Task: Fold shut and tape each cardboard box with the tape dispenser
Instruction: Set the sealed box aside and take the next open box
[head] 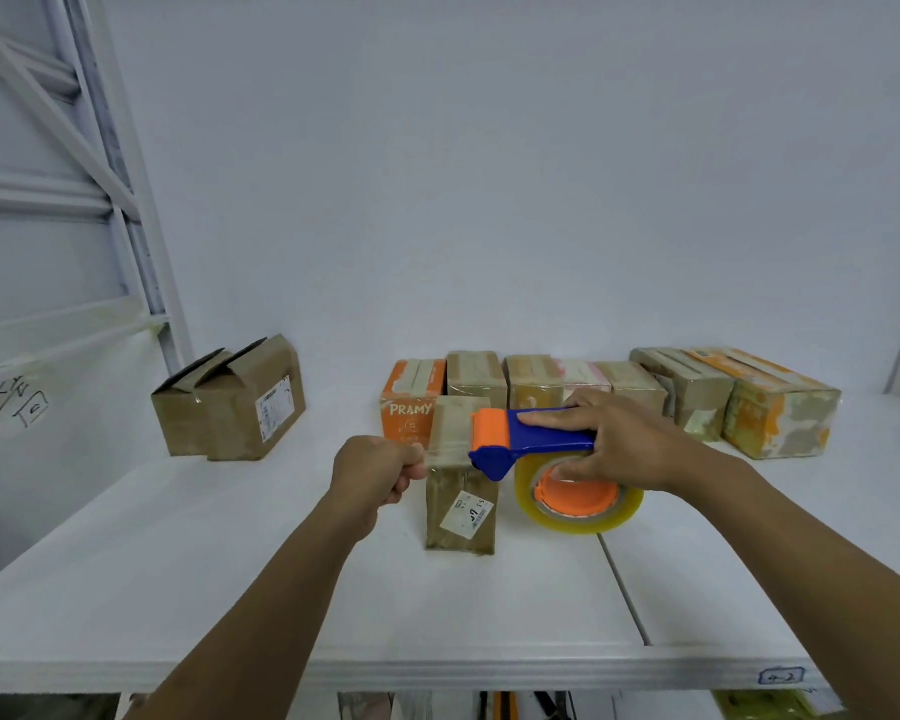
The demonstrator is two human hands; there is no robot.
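Pinching the stretched tape (445,452) over the upright cardboard box (461,511) on the desk (230,563), the left grip (380,470) faces the right grip (624,444), which clasps the tape dispenser (536,441).

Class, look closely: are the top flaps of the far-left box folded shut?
No: the far-left box has its top flaps standing up and apart.

Packing or stock room: white metal rack (141,226), white worktable (178,589), row of taped cardboard boxes (476,379).
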